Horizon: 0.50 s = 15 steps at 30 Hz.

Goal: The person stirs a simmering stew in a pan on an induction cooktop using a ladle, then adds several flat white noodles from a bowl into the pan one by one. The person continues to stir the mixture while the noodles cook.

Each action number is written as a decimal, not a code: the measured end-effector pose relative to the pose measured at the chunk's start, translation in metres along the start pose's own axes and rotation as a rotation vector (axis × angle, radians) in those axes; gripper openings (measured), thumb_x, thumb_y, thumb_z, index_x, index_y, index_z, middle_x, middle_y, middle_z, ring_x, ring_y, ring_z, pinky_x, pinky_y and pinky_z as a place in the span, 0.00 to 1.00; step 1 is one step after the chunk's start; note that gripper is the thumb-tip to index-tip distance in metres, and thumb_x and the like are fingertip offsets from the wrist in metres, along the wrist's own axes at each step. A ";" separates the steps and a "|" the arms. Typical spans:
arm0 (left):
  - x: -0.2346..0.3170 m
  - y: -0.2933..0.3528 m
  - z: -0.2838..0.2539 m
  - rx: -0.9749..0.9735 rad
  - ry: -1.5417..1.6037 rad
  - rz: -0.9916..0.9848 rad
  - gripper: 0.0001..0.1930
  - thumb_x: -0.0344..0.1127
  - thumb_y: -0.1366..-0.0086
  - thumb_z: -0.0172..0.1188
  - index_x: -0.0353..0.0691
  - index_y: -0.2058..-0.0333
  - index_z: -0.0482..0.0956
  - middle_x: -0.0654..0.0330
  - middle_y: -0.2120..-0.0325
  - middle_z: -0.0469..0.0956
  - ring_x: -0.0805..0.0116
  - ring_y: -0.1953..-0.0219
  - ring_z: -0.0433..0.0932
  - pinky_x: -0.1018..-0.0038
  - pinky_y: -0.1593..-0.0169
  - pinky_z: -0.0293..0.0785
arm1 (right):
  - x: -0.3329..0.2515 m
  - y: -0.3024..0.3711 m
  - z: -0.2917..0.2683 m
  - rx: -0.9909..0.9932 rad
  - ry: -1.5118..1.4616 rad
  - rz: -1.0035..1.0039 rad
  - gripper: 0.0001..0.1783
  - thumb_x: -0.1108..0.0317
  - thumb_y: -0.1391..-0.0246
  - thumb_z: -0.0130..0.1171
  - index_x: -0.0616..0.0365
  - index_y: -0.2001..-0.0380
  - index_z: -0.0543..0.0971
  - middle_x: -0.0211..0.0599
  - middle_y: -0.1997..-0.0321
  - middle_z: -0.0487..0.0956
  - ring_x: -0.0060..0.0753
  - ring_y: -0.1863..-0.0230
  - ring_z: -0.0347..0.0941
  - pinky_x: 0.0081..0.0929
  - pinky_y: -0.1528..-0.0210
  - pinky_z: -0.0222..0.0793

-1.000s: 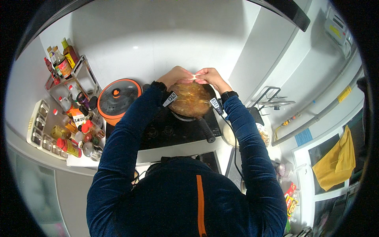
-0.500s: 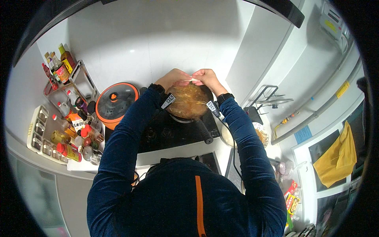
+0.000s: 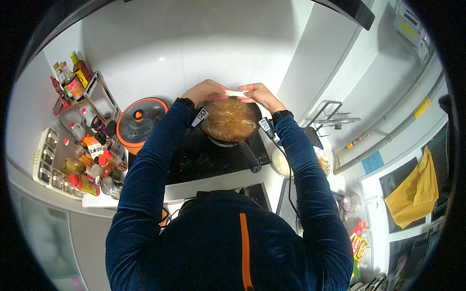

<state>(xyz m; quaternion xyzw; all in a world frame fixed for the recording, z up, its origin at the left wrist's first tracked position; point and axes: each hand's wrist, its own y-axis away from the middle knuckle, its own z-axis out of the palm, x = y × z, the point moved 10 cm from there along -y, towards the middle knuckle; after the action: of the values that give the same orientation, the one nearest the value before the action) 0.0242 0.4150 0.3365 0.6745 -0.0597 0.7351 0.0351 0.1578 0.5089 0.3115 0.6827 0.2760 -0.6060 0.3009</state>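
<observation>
A pale strip, apparently dough (image 3: 235,93), is drawn out between my two hands over the far rim of a pan. My left hand (image 3: 207,90) is closed on one end of it. The other end is pinched by my right hand (image 3: 258,94). Brown stew or broth (image 3: 225,121) with paler pieces fills the pan beneath; what the pieces are is hard to make out. The pan's black handle (image 3: 249,158) points toward me. The pan stands on a black stove (image 3: 187,162).
Left of the pan sits a pot with an orange-rimmed glass lid (image 3: 141,121). Seasoning bottles (image 3: 111,160) crowd the left counter, below a metal rack (image 3: 99,89). To the right are a white bowl (image 3: 280,164), a plate with food (image 3: 322,162) and a lid stand (image 3: 327,114).
My hands have moved apart, and the pale strip between them shows longer. My right hand has shifted right, my left slightly left.
</observation>
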 end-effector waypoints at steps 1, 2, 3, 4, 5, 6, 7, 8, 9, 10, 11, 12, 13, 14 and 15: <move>-0.001 0.000 -0.003 0.008 -0.014 -0.011 0.19 0.32 0.41 0.65 0.22 0.55 0.78 0.47 0.60 0.81 0.64 0.62 0.83 0.78 0.56 0.81 | -0.003 0.001 0.000 -0.007 0.029 -0.025 0.15 0.79 0.41 0.54 0.71 0.50 0.76 0.49 0.58 0.82 0.35 0.59 0.82 0.22 0.55 0.82; -0.002 -0.001 -0.006 0.016 -0.029 -0.021 0.19 0.32 0.40 0.65 0.22 0.55 0.78 0.47 0.59 0.81 0.64 0.62 0.83 0.79 0.56 0.81 | -0.005 0.002 -0.004 0.020 0.075 -0.026 0.15 0.79 0.41 0.55 0.71 0.51 0.77 0.49 0.57 0.82 0.35 0.59 0.82 0.22 0.56 0.82; -0.004 -0.002 -0.010 0.026 -0.034 -0.031 0.18 0.31 0.40 0.64 0.23 0.54 0.78 0.46 0.59 0.80 0.64 0.61 0.83 0.79 0.55 0.81 | -0.006 0.003 -0.008 0.058 0.129 -0.024 0.14 0.79 0.41 0.55 0.71 0.51 0.77 0.50 0.57 0.82 0.35 0.59 0.82 0.22 0.56 0.82; -0.005 -0.004 -0.012 0.026 -0.032 -0.029 0.18 0.31 0.40 0.64 0.23 0.54 0.78 0.46 0.59 0.80 0.64 0.61 0.83 0.79 0.55 0.81 | -0.007 0.005 -0.009 0.059 0.120 -0.026 0.14 0.79 0.41 0.55 0.72 0.53 0.78 0.50 0.58 0.82 0.35 0.59 0.82 0.22 0.56 0.82; -0.006 -0.006 -0.013 0.029 -0.022 -0.026 0.18 0.31 0.40 0.64 0.23 0.54 0.78 0.47 0.59 0.81 0.64 0.61 0.83 0.79 0.56 0.82 | -0.007 0.007 -0.012 0.070 0.120 -0.028 0.13 0.78 0.41 0.55 0.72 0.54 0.79 0.50 0.58 0.82 0.34 0.60 0.82 0.22 0.57 0.82; -0.007 -0.009 -0.015 0.035 -0.011 -0.021 0.18 0.31 0.39 0.64 0.24 0.54 0.78 0.47 0.59 0.81 0.64 0.61 0.83 0.79 0.56 0.82 | -0.009 0.009 -0.014 0.074 0.123 -0.038 0.12 0.77 0.41 0.55 0.72 0.55 0.79 0.50 0.58 0.82 0.34 0.61 0.82 0.22 0.57 0.81; -0.008 -0.011 -0.017 0.041 -0.034 -0.019 0.18 0.32 0.39 0.64 0.24 0.54 0.78 0.47 0.60 0.81 0.64 0.62 0.84 0.79 0.56 0.82 | -0.008 0.010 -0.015 0.070 0.099 -0.028 0.13 0.78 0.42 0.56 0.72 0.55 0.79 0.50 0.58 0.82 0.33 0.61 0.82 0.22 0.57 0.81; -0.010 -0.013 -0.020 0.050 -0.055 -0.016 0.18 0.33 0.39 0.65 0.25 0.55 0.79 0.47 0.61 0.81 0.65 0.62 0.84 0.79 0.57 0.82 | -0.008 0.011 -0.015 0.059 0.079 -0.026 0.13 0.78 0.42 0.56 0.71 0.55 0.79 0.49 0.58 0.82 0.33 0.61 0.82 0.22 0.57 0.81; -0.011 -0.015 -0.023 0.064 -0.078 -0.010 0.17 0.33 0.39 0.65 0.26 0.56 0.79 0.48 0.61 0.81 0.65 0.63 0.84 0.79 0.58 0.82 | -0.007 0.011 -0.017 0.054 0.065 -0.025 0.13 0.78 0.42 0.56 0.71 0.54 0.79 0.49 0.58 0.82 0.33 0.61 0.82 0.21 0.58 0.81; -0.015 -0.017 -0.028 0.090 -0.083 -0.036 0.16 0.34 0.39 0.65 0.26 0.57 0.80 0.48 0.62 0.82 0.65 0.64 0.84 0.79 0.58 0.82 | -0.006 0.011 -0.016 0.032 0.027 -0.028 0.13 0.77 0.42 0.57 0.71 0.54 0.79 0.48 0.58 0.82 0.32 0.61 0.82 0.21 0.58 0.81; -0.019 -0.019 -0.032 0.120 -0.089 -0.058 0.16 0.34 0.39 0.66 0.27 0.58 0.80 0.49 0.63 0.82 0.66 0.64 0.84 0.79 0.59 0.82 | -0.005 0.011 -0.016 0.016 -0.004 -0.031 0.14 0.76 0.42 0.58 0.71 0.54 0.79 0.48 0.59 0.82 0.32 0.61 0.82 0.21 0.58 0.81; -0.022 -0.020 -0.037 0.151 -0.095 -0.081 0.15 0.35 0.39 0.66 0.28 0.59 0.81 0.50 0.64 0.82 0.66 0.65 0.84 0.79 0.59 0.82 | -0.002 0.011 -0.019 0.024 -0.023 -0.018 0.14 0.74 0.42 0.59 0.71 0.54 0.79 0.47 0.59 0.82 0.32 0.61 0.82 0.21 0.58 0.81; -0.024 -0.021 -0.039 0.155 -0.131 -0.098 0.15 0.35 0.39 0.66 0.29 0.60 0.81 0.50 0.64 0.82 0.67 0.65 0.84 0.80 0.59 0.82 | -0.001 0.011 -0.021 0.020 -0.016 -0.024 0.15 0.73 0.43 0.60 0.71 0.54 0.79 0.46 0.60 0.82 0.31 0.62 0.81 0.21 0.59 0.81; -0.025 -0.021 -0.040 0.158 -0.167 -0.116 0.14 0.36 0.39 0.66 0.29 0.61 0.81 0.51 0.65 0.82 0.67 0.66 0.84 0.80 0.59 0.82 | 0.002 0.011 -0.025 0.041 0.002 -0.015 0.15 0.72 0.43 0.61 0.71 0.55 0.79 0.46 0.61 0.82 0.31 0.63 0.81 0.21 0.59 0.80; -0.026 -0.020 -0.041 0.161 -0.203 -0.135 0.14 0.36 0.39 0.67 0.30 0.62 0.81 0.52 0.65 0.83 0.68 0.66 0.84 0.80 0.59 0.82 | 0.005 0.011 -0.030 0.067 0.024 -0.004 0.15 0.70 0.43 0.62 0.71 0.56 0.79 0.45 0.62 0.82 0.30 0.63 0.81 0.21 0.60 0.80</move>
<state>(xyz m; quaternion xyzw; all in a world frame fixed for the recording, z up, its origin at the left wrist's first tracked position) -0.0110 0.4410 0.3081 0.7486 0.0416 0.6613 0.0240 0.1862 0.5234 0.3100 0.6992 0.2606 -0.6071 0.2732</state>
